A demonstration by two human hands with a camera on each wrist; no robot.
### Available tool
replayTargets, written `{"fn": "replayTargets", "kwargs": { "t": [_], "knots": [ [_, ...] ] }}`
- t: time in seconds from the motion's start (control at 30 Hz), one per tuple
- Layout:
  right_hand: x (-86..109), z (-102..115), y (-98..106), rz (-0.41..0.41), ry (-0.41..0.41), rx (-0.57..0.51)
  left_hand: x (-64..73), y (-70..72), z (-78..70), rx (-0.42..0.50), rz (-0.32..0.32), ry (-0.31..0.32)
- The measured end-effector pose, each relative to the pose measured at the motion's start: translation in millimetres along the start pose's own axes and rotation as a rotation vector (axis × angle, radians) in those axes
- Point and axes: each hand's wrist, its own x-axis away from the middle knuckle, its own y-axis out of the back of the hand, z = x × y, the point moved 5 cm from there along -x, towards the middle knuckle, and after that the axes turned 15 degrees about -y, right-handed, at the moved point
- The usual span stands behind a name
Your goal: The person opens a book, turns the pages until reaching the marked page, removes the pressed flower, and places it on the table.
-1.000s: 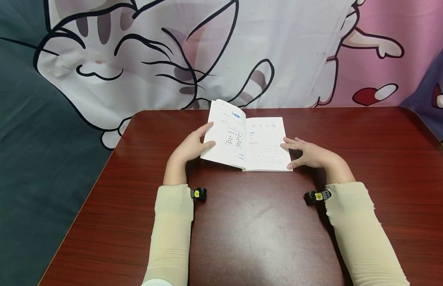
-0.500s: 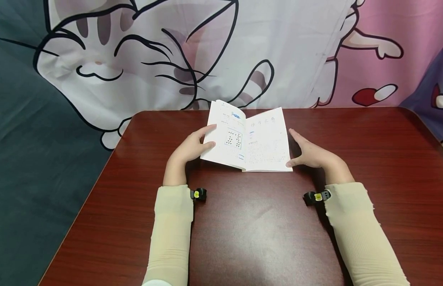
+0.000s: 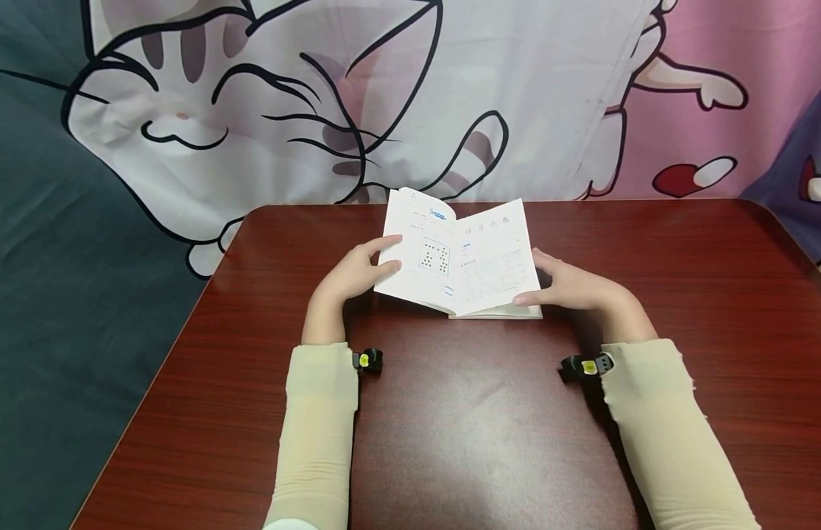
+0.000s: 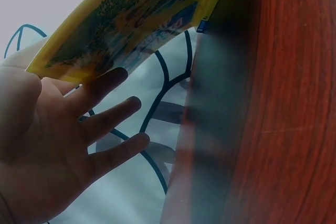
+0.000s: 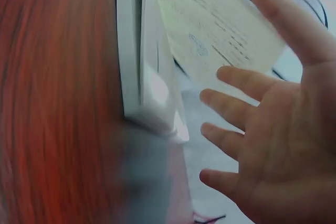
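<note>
An open book [image 3: 420,250] with printed white pages stands half-raised at the back of the table. My left hand [image 3: 350,274] grips its left side, thumb on the page and the other fingers mostly behind. In the left wrist view the yellow illustrated cover [image 4: 131,22] runs between thumb and fingers, and several fingers [image 4: 113,119] spread out straight. One right-hand page [image 3: 492,254] is lifted at a slant off the stack below. My right hand [image 3: 572,285] holds this page at its lower right edge, thumb in front; its other fingers [image 5: 231,108] extend behind the page.
The reddish-brown wooden table [image 3: 490,427] extends in front of the book and to both sides. Behind it hangs a curtain [image 3: 549,96] printed with cartoon animals. Small black cameras [image 3: 368,360] sit at both wrists.
The right-hand page has come up off the stack and turned slantwise. My right fingers have slipped from its front to its edge and behind, and the thumb has moved inward. The left hand barely moves.
</note>
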Motion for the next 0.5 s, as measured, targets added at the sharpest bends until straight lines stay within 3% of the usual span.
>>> {"fn": "replayTargets", "kwargs": {
  "t": [0.17, 0.5],
  "knots": [
    [-2.5, 25, -18, 0.059, 0.186, -0.043, 0.2, -0.2, -0.9, 0.005, 0.006, -0.006],
    [0.3, 55, -57, 0.053, 0.215, 0.180, -2.4, -0.3, -1.6, 0.011, -0.024, -0.034]
  ]
}}
